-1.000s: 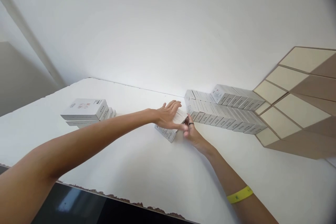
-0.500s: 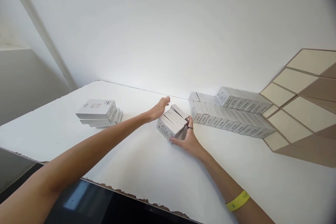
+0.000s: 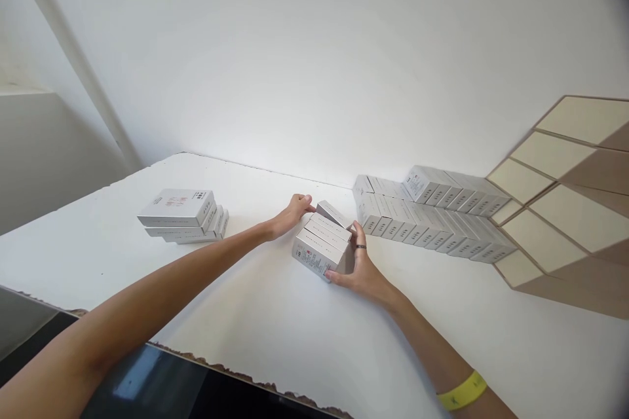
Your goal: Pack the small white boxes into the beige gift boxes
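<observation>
A small group of white cartons (image 3: 319,242) stands on edge near the middle of the white desk (image 3: 250,321), narrow sides turned up; the right hand (image 3: 362,270) spans the group's right end, thumb on the near face and fingers reaching round toward the far side, gripping the cartons between them; this wide hold probably keeps them pressed together, since a thin carton on its edge could tip easily. The far carton (image 3: 333,213) sits askew, a wedge of space parting it from its neighbours, which may be why both hands are at this one group; the left hand (image 3: 289,216) is at that carton's left end, its fingers bent inward; whether they pinch the carton or only rest beside it, I cannot tell.

Just right of the group begins a long row of cartons (image 3: 417,226), also on edge and packed face to face; an upper layer (image 3: 449,184) rests on the rear part toward the right; the row runs up to large tan boxes (image 3: 572,216), which seem to act as an end stop, while the wall (image 3: 314,65) behind likely helps keep things lined up. Well apart, on the left, a stack of white cartons (image 3: 175,206) lies flat, broad faces up and edges stepped; lying so, it seems steady enough without a hand on it.
</observation>
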Available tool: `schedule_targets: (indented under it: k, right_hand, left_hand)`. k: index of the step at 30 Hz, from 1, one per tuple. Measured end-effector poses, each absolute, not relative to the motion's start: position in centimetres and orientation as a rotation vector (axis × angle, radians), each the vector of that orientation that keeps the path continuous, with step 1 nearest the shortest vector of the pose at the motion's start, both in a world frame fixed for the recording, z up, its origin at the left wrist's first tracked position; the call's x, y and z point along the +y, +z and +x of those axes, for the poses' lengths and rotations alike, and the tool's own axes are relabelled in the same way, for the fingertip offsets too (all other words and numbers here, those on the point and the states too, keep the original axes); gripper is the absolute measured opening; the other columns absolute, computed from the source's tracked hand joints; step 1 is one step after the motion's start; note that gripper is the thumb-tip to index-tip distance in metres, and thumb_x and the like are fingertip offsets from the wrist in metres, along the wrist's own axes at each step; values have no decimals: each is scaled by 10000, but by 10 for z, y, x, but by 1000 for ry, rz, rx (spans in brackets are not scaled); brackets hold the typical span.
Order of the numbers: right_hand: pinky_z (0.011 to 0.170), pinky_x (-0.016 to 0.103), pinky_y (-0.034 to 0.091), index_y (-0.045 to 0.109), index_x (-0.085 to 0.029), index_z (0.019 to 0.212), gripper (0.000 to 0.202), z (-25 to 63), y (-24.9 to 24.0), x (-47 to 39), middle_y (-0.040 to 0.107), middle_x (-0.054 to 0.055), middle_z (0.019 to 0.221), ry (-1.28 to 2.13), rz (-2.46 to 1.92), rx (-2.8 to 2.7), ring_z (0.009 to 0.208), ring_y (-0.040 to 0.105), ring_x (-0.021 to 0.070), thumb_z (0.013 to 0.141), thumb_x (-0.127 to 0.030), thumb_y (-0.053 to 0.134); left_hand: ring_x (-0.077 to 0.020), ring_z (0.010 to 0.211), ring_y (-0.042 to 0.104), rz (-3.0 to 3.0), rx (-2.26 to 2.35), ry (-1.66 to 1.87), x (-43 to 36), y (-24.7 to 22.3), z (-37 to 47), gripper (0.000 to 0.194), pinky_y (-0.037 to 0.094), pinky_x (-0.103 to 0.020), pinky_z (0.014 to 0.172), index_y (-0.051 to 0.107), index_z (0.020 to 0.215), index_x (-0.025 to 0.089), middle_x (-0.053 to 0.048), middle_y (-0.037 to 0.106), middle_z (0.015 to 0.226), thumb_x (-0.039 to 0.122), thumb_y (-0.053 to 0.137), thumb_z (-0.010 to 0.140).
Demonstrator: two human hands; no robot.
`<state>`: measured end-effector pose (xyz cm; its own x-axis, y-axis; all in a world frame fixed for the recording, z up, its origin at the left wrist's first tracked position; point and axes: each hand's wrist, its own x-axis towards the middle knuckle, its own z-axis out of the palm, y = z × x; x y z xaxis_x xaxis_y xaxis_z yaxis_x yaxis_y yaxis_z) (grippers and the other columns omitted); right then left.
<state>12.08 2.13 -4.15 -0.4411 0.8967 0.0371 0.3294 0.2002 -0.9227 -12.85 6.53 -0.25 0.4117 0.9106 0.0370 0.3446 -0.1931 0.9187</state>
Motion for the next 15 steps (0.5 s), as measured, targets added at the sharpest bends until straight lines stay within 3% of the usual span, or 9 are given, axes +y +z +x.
schedule_targets:
  k: [7, 15]
  right_hand:
    - [1243, 500, 105, -273, -311, 1544, 1461, 125, -45, 21, 31, 138, 1675, 1222, -1110, -1900, 1557, 71, 242, 665, -440, 887]
    - [1244, 488, 118, -294, -315, 1536, 1407, 125, -41, 17, 9, 132, 1684, 1266, -1099, -1893, 1560, 63, 227, 724, -467, 845]
  left_hand:
    - [-329, 1431, 363, 1699, 1076, 743, 67, -3, -121, 715, 333, -527, 1159, 353, 1489, 274, -124, 352, 1584, 728, 202, 958]
    - [-320, 1415, 390, 1755, 906, 670, 50, -5, -132, 787, 343, -535, 1150, 248, 1504, 261, -162, 340, 1576, 794, 263, 925]
